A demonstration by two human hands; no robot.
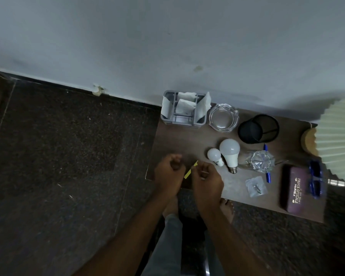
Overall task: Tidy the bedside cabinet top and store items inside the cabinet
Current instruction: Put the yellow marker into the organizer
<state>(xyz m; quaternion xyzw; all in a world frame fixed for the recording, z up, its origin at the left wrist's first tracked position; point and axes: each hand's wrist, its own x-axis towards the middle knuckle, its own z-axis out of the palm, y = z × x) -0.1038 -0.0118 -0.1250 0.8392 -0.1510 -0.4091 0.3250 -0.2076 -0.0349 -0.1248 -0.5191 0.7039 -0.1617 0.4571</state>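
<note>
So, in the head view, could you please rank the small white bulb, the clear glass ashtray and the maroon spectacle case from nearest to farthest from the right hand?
From the right hand:
1. Small white bulb, just beyond the hand, slightly to its right.
2. Clear glass ashtray, farther back near the wall.
3. Maroon spectacle case, far right along the cabinet's front edge.

Both bare forearms come up from the bottom middle of the frame, angled toward each other, and the hands end up side by side just below center. Left hand [168, 174] is curled into a loose fist, right hand [206, 181] has its fingers bent inward too, knuckles up.
</note>
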